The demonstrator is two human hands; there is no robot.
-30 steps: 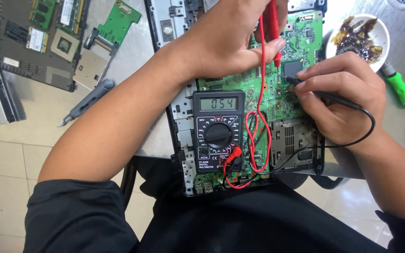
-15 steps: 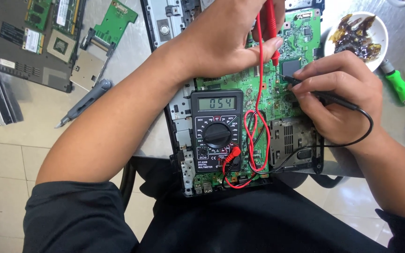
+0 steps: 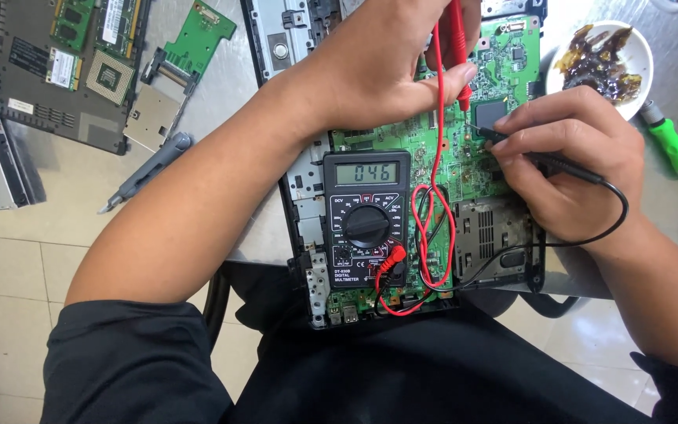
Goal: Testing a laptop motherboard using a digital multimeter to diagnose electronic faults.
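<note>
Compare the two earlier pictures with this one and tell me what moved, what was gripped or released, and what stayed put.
Nothing was gripped or released, and nothing visibly moved. The number on the black digital multimeter changed. The left hand still holds the red test probe on the green circuit board; the right hand still holds the black test probe beside the dark square chip.

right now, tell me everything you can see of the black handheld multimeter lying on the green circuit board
The black handheld multimeter is a rectangular, plastic-looking case lying flat, face up, on the green circuit board, near the person's lap. It has a grey display showing digits at the top, a round black selector dial in the middle and sockets at the bottom, where a red lead and a black lead plug in. Neither hand touches it.
</note>
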